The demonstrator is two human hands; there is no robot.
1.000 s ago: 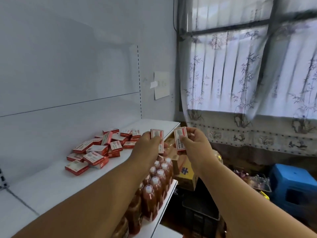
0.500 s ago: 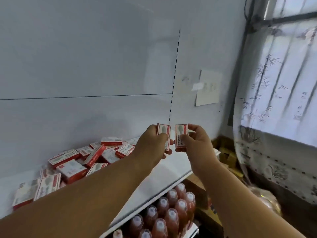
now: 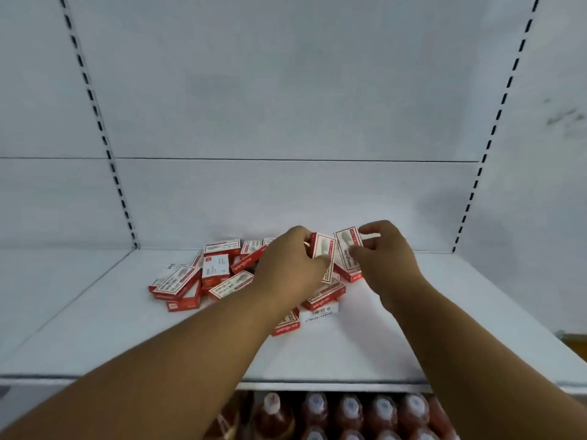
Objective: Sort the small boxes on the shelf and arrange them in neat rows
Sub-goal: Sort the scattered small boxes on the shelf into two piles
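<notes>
White metal shelf (image 3: 365,344) w/ loose pile of small red-white cardboard boxes (image 3: 203,274). Above pile's right edge, left hand (image 3: 286,265) grips one box (image 3: 324,252); right hand (image 3: 384,252) pinches another (image 3: 347,255).

two hands are up at the shelf (image 3: 365,350): the left hand (image 3: 290,265) holds one small box (image 3: 324,250), the right hand (image 3: 386,252) holds another box (image 3: 347,252). roughly a dozen more boxes (image 3: 203,277) lie heaped there; the exact number can't be told. below, five bottle caps (image 3: 349,404) show in the front row.
</notes>
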